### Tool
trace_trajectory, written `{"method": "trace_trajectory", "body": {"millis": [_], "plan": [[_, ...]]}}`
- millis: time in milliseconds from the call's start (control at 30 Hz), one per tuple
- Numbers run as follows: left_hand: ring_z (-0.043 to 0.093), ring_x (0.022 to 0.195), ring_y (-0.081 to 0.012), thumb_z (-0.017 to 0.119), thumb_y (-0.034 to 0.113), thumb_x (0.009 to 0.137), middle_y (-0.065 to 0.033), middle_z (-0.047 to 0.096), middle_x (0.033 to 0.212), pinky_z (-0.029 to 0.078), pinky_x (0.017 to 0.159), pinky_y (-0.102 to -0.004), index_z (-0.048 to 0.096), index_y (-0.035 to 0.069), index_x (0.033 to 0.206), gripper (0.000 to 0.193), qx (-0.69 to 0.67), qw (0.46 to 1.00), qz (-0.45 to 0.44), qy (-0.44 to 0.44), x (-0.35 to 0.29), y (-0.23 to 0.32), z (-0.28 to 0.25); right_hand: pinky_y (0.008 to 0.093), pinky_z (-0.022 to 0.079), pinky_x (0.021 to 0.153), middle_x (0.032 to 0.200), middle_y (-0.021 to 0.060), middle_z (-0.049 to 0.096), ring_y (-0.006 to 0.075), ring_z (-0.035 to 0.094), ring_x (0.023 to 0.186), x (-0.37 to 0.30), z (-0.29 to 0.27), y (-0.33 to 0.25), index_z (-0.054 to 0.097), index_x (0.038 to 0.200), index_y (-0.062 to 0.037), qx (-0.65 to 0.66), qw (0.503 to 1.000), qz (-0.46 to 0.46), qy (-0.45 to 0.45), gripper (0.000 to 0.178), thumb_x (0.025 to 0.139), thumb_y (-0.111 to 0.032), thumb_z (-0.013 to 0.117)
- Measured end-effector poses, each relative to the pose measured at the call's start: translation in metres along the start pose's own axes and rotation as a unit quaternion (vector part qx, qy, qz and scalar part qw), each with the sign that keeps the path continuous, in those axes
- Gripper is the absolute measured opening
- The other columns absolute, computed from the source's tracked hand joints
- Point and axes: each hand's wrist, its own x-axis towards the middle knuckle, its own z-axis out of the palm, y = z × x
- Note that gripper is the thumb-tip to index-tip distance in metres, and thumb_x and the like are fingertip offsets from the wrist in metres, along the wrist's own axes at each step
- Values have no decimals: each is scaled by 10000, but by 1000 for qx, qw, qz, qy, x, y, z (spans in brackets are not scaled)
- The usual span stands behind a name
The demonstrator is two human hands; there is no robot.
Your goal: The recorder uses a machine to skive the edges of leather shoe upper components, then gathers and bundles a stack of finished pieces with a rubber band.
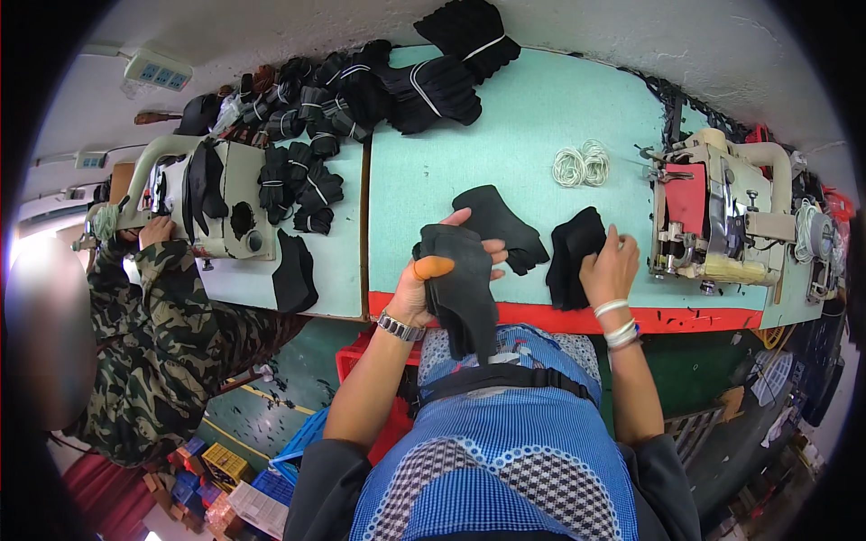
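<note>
The head view shows the left hand (pixel 431 279) gripping a stack of black fabric cut pieces (pixel 460 293) upright at the pale green surface (pixel 505 117) edge, thumb clamped across to keep layers aligned. The right hand (pixel 612 268) lies spread on a smaller black fabric pile (pixel 570 252), pinning it flat.

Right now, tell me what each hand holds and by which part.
Left hand grips a black fabric piece at its upper end. Right hand presses on a black fabric stack, at its right edge.

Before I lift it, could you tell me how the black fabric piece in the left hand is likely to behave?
Probably floppy: the black fabric piece drapes below the left hand. Likely light, held by fingers alone. Unlikely to roll; it hangs flat.
</note>
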Motion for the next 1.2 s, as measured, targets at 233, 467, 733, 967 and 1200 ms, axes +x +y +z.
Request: {"method": "trace_trajectory", "body": {"millis": [233,467,733,967,1200], "plan": [[596,915,-113,636,154,877,-56,583,1059,525,778,-266,486,47,1180,355,227,968,56,90,10,-4,-11,244,425,577,674,10,558,52,478,633,-24,-12,-118,612,851,37,413,859,12,-301,384,835,-341,680],[582,942,-119,510,185,934,-53,569,1053,495,803,-255,391,80,1364,458,199,977,58,53,-8,8,-3,256,462,618,735,93,636,95,584,681,-26,-9,-125,628,903,44,402,868,74,-283,322,819,-258,698],[628,939,-214,533,168,905,-122,586,1086,550,801,-342,307,107,1405,552,141,987,2,80,-24,11,-20,375,484,762,954,183,609,326,599,849,-25,17,-121,583,1088,50,236,965,-78,-78,374,724,-17,637],[587,758,-93,616,263,901,-32,578,936,513,642,-251,494,64,1104,310,233,953,84,175,12,2,-40,296,474,692,865,108,610,193,588,756,-14,35,-122,662,923,18,355,918,-40,-171,258,797,-203,701],[640,672,-163,507,466,912,-78,632,844,553,531,-288,564,41,1046,449,102,990,-30,98,13,4,1,192,412,465,723,7,638,48,550,569,-4,6,-127,663,829,-7,584,658,231,-416,208,833,-213,693]]}}
